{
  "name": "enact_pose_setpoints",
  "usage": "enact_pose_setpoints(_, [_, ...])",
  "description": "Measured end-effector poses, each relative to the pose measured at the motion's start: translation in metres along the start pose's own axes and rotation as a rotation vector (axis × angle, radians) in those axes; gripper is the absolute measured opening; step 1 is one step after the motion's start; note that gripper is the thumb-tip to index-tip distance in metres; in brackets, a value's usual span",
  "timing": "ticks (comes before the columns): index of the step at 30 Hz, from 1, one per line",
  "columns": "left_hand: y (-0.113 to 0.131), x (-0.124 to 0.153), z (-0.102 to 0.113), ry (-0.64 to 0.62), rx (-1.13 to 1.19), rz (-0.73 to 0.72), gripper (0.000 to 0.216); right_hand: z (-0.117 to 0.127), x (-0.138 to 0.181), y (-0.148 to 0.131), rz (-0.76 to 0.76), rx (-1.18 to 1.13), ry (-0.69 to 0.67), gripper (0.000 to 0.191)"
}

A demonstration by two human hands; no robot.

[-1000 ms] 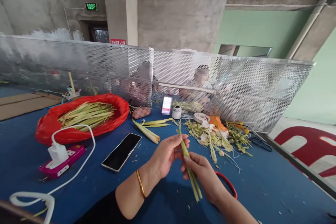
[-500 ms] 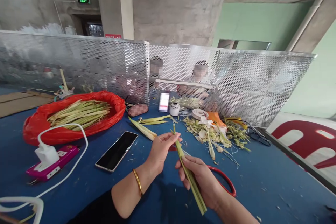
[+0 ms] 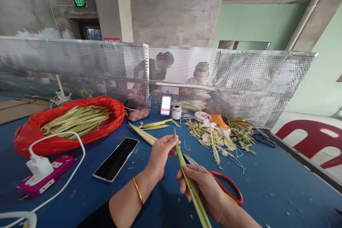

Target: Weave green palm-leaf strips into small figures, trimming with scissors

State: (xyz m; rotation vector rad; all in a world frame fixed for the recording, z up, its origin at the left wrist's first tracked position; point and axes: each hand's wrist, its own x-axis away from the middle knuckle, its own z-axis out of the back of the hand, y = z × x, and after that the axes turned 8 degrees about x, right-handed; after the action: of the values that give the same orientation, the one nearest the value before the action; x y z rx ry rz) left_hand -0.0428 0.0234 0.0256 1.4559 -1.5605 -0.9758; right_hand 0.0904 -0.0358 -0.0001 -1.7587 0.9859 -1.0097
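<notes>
My right hand (image 3: 203, 187) is closed round the middle of a long green leaf strip (image 3: 190, 185), which slants from upper left down past the frame's bottom edge. My left hand (image 3: 160, 153), with a gold bangle on its wrist, pinches the strip's upper tip between thumb and fingers. Red-handled scissors (image 3: 227, 185) lie on the blue table (image 3: 267, 185) just behind my right hand, their blades pointing left.
A red bag of green leaf strips (image 3: 72, 123) sits at the left. A black phone (image 3: 116, 158), a pink power strip with a white charger (image 3: 42, 174), loose leaves (image 3: 152, 126) and a heap of trimmings (image 3: 219, 137) lie around. A perforated metal screen (image 3: 240, 85) divides off two seated people.
My left hand has slid up to the strip's tip while my right hand has moved lower and nearer. The scissors' blades now show. The view has shifted slightly.
</notes>
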Motion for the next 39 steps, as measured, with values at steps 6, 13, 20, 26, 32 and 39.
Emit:
enact_pose_setpoints(6, [0.004,-0.009,0.009,0.044,-0.008,-0.043,0.032,0.001,-0.004,0.004,-0.032,0.075,-0.032,0.039])
enact_pose_setpoints(13, [0.001,-0.011,0.012,0.091,-0.078,-0.055,0.049,0.004,-0.005,-0.001,0.103,0.043,0.108,0.038])
enact_pose_setpoints(20, [-0.007,0.002,0.005,-0.233,0.02,0.191,0.031,0.006,-0.004,0.001,0.098,0.097,0.106,0.038])
enact_pose_setpoints(26, [-0.003,0.002,0.002,-0.151,0.098,0.202,0.025,0.008,-0.005,-0.005,0.136,0.272,0.218,0.051])
enact_pose_setpoints(32, [-0.008,0.0,0.003,-0.036,0.064,0.174,0.026,0.017,-0.009,-0.004,0.221,0.481,0.272,0.039])
enact_pose_setpoints(39, [-0.007,0.001,0.002,-0.036,-0.024,0.121,0.022,0.011,-0.005,-0.006,0.224,0.385,0.278,0.037])
